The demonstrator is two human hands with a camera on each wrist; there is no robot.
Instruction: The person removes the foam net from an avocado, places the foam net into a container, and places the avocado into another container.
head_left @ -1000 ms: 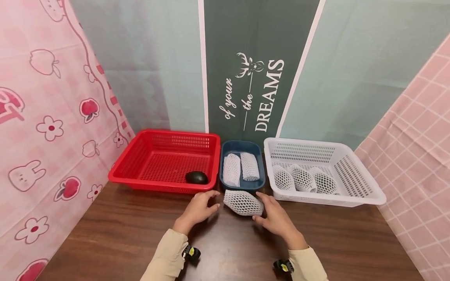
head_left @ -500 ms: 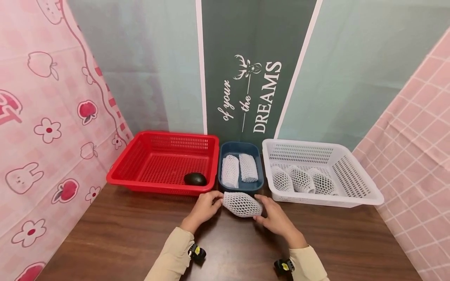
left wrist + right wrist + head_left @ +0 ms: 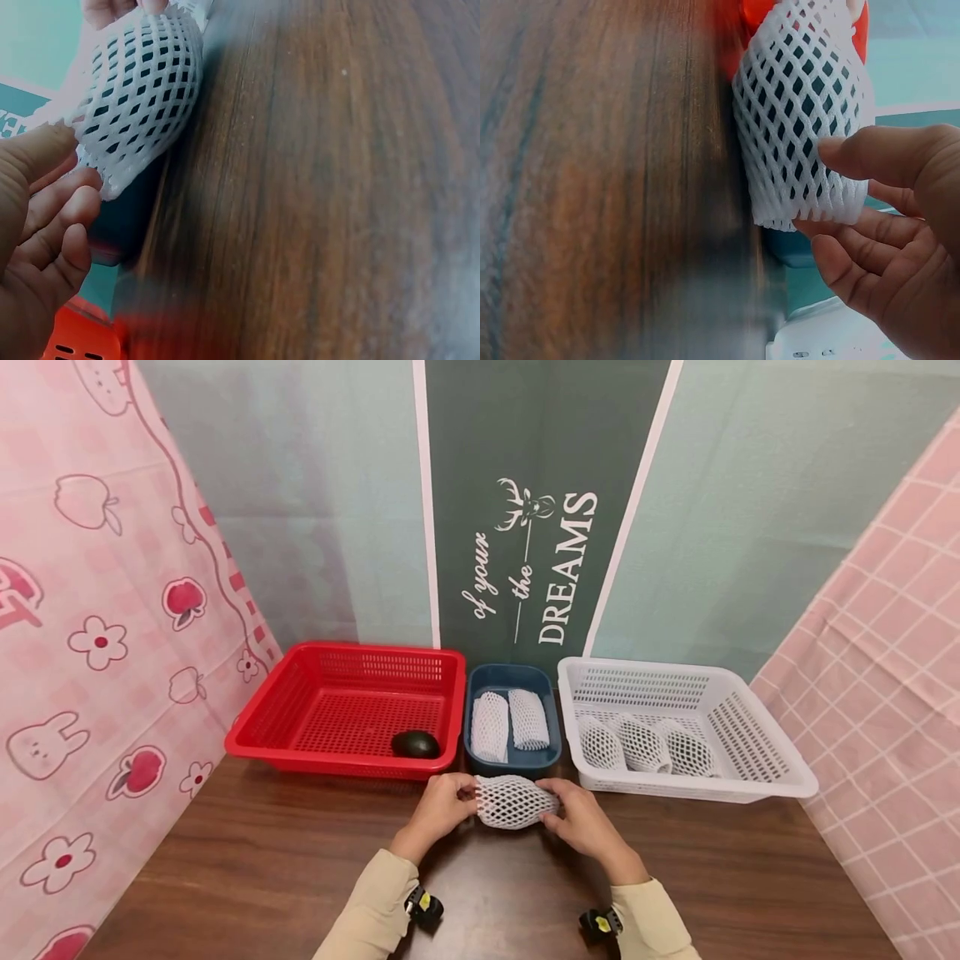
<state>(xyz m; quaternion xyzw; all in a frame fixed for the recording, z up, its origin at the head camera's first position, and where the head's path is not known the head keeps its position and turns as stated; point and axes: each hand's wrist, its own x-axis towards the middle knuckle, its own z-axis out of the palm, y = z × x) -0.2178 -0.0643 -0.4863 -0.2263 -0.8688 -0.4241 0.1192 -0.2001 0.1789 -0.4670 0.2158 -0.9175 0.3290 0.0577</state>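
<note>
only the head cam catches that glossy dark oval fruit (image 3: 416,744) in the red plastic basket (image 3: 337,718), right wrist cam clearly gets the looped end of the dark-filled white foam mesh sleeve (image 3: 513,802), sleeve right between left hand (image 3: 441,807), pinching one end, and right hand (image 3: 583,820), pinching the other

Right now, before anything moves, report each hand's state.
Left hand: closed, pinching the left end of the filled white foam net.
Right hand: closed, holding that net's right end between thumb and fingers.
</note>
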